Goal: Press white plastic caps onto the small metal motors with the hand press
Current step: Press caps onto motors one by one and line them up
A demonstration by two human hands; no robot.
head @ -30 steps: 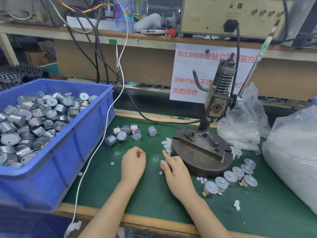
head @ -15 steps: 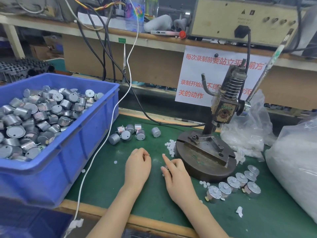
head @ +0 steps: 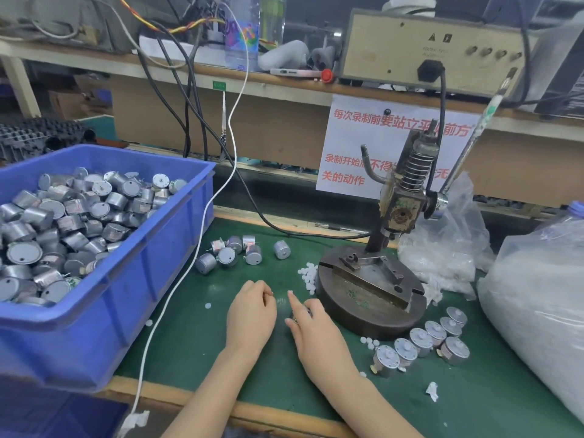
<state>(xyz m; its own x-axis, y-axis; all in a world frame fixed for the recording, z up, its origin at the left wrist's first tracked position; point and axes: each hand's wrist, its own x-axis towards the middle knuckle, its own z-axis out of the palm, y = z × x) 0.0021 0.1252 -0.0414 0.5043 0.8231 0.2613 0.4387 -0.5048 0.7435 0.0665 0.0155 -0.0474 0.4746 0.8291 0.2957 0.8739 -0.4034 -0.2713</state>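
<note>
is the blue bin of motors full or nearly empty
Nearly full: metal motors are heaped close to the rim of the blue bin.

I count seven bare motors loose beside my one blue bin, seven capped motors by the one hand press, and two clear plastic bags.

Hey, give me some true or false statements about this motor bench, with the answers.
1. The blue bin holds metal motors. True.
2. A hand grips the press lever. False: the left hand and right hand are down at the green mat.
3. Loose white caps lie beside the hand press base. True.
4. The row of motors stands inside the bin. False: it stands on the mat, right of the press.
</note>
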